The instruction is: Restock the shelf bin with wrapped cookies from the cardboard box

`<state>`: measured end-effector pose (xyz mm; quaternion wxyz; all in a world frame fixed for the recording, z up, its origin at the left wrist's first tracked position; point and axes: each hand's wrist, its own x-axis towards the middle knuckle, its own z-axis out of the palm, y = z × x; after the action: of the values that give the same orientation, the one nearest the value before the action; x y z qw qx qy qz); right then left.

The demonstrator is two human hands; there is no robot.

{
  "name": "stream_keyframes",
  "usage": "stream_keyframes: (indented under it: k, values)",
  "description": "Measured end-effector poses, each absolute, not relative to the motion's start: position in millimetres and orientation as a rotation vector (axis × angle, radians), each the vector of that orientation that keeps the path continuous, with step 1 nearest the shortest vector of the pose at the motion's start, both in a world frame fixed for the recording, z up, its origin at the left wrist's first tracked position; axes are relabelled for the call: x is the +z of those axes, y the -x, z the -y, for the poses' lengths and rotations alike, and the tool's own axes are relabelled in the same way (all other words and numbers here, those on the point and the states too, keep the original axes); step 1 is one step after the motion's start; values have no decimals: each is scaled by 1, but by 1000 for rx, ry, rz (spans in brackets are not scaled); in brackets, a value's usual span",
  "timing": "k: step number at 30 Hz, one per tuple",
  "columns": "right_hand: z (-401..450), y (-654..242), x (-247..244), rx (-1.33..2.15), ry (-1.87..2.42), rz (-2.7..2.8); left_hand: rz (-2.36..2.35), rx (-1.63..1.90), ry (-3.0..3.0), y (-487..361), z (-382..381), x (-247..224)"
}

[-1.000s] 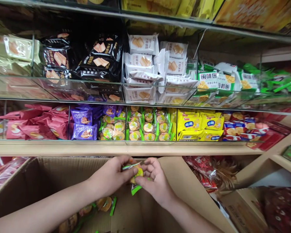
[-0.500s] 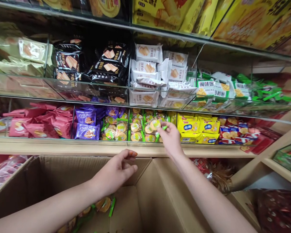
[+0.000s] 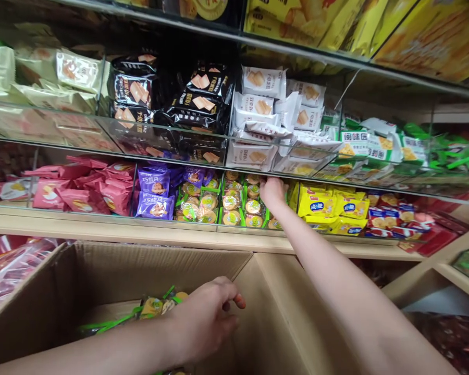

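My right hand reaches into a lower-shelf compartment of round sandwich biscuits in clear, green-edged packets. Its fingers are hidden at the back, so whether it holds a packet does not show. Over a cardboard box hovers my left hand, its fingers loosely bent, thumb apart, nothing visible in them. More of the same biscuit packets lie inside the box, partly covered by my left forearm.
Beside the biscuits stand purple packets on the left and yellow packets on the right. Pink packets fill a compartment farther left. Above, a glass-fronted shelf holds black, white and green packs, its edge close over my right hand.
My right hand, which pinched a biscuit packet before the compartment, has moved deeper into it. My left hand has dropped lower over the box. The view has shifted slightly.
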<state>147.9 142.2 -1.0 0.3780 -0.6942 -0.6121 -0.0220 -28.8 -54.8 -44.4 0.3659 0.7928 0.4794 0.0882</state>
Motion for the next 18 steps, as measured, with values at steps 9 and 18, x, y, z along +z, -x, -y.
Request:
stream_keyframes:
  k: [9,18]
  values:
    - [-177,-148,5,-7,1928,1502,-1194,199,-2089,31,56,-44]
    - [-181,-157,9,51,1922,1580,-1129,114,-2156,36,58,-51]
